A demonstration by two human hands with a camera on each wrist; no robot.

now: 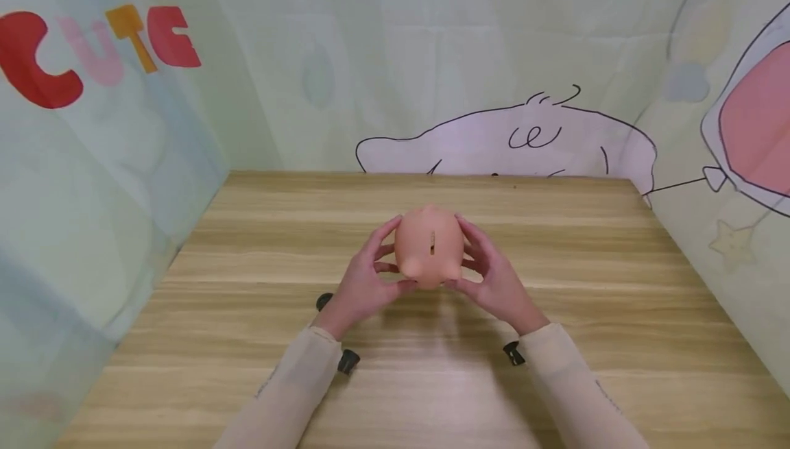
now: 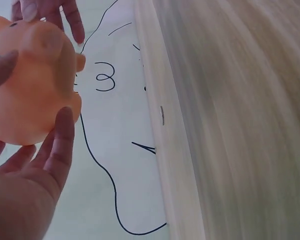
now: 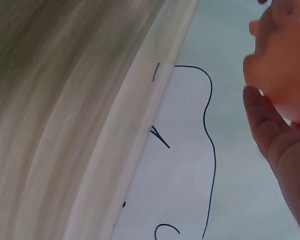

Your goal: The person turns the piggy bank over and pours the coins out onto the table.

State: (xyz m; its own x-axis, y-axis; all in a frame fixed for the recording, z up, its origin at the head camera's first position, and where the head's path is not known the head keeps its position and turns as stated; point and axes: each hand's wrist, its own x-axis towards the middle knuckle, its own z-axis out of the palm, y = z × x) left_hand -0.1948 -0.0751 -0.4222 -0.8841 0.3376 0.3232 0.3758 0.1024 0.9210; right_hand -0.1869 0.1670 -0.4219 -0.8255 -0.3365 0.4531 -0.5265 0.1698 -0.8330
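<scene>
Nearest me, my beige sleeves [image 1: 284,384] reach over the pale wood-grain bench [image 1: 617,277]. My left hand [image 1: 361,284] and right hand [image 1: 501,288] grip both sides of a round, orange-pink pig-shaped coin bank [image 1: 416,236], holding it above the bench, slot [image 1: 433,243] up. Beyond the far edge hangs pale green printed cloth [image 1: 296,58].

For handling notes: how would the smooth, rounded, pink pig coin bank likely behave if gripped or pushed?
The coin bank is probably stiff: no dent shows between left hand and right hand. Its smooth sides may slip. Underneath, stubby feet would likely resist rolling.
</scene>
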